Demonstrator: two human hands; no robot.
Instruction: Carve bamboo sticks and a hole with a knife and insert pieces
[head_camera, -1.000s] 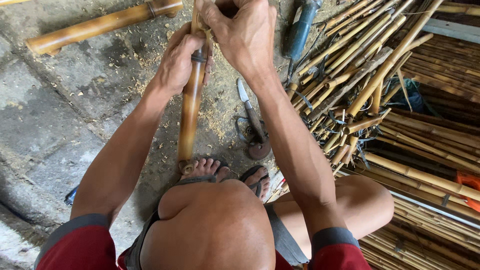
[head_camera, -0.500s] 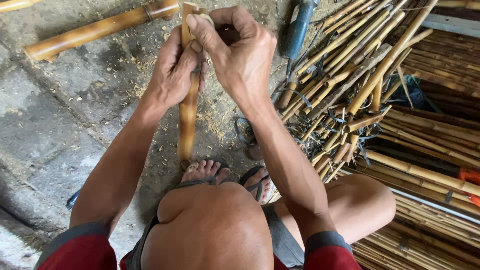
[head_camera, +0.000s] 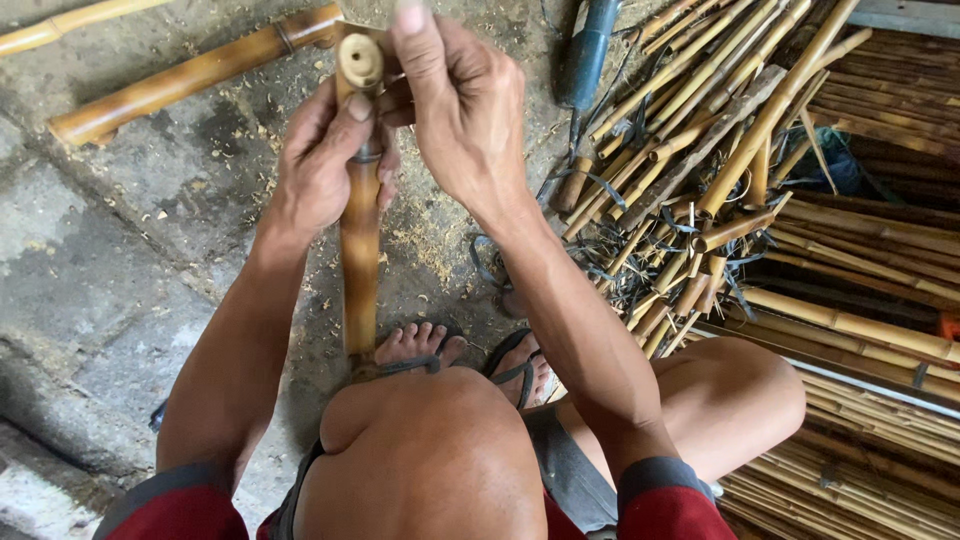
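while the left hand (head_camera: 325, 175) clamps the upright bamboo pole (head_camera: 360, 250) at upper centre, the right hand (head_camera: 465, 110) pinches its cut top; trimming seems underway, needing a steady grip.

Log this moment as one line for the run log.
left hand: grips upright bamboo pole | right hand: pinching at pole's top end | pole base: by foot | right side: bamboo pile

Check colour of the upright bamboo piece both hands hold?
Golden tan bamboo piece, pale hollow cut end on top; head view.
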